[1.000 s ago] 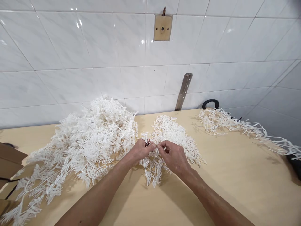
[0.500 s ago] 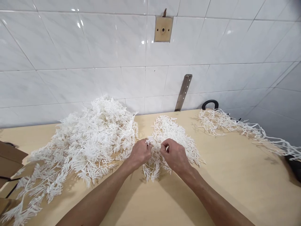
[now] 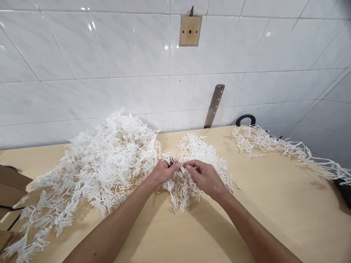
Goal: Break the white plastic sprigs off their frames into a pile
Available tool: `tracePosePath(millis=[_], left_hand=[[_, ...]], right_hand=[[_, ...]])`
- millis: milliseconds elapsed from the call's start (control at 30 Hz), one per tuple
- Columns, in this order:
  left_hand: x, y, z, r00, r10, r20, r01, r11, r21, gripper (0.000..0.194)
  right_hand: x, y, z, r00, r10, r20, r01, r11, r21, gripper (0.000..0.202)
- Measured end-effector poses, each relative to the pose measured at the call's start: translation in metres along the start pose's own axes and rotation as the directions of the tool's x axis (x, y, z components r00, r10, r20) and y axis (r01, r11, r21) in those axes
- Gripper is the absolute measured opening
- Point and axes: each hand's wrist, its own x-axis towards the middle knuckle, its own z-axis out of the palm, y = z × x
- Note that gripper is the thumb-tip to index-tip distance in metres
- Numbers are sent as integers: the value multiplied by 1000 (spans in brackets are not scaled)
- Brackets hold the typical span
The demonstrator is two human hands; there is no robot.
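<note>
My left hand [image 3: 166, 170] is closed in a pinch on a white artificial foliage sprig [image 3: 178, 193], whose feathery ends hang below the fingers. Fingertips of my right hand [image 3: 201, 175] pinch together close to the left thumb, at the sprig's stem; what exactly they grip is too small to make out. Behind and partly under the right hand lies a small heap of white sprigs [image 3: 204, 151]. A much larger pile of the same white foliage [image 3: 109, 157] rises on the left, just beyond my left hand.
White bare stems [image 3: 276, 144] stretch along the table's right side, beside a black curved handle [image 3: 245, 118]. A metal ruler-like strip [image 3: 214, 106] leans on the tiled wall. Cardboard boxes [image 3: 13, 186] stand at the left edge of the wooden table [image 3: 276, 208].
My right hand has moved left, and its fingertips now meet those of my left hand. The sprig's hanging ends have shifted slightly. The view has tilted a little.
</note>
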Motion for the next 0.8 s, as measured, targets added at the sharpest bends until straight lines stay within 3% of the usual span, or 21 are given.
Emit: tracePosePath(millis=[100,333,567,800], left_hand=[[1,1,0,999,40,11,-41,998,51,37],[0,2,3,997,83,6,-83,993,78,30],[-4,10,3,995,96,-9,-93,985,143,28],[-5,13,4,994,108,13,-109,986,130,24]], right_hand=[[0,-1,1,998,25,62,-29,998,62,35],[2,4,0,993,81,86,-97,974,202,35],[1,0,-1,948,170,270,-260,903,342,34],[1,0,1,954,160,255,-247,901,357,34]])
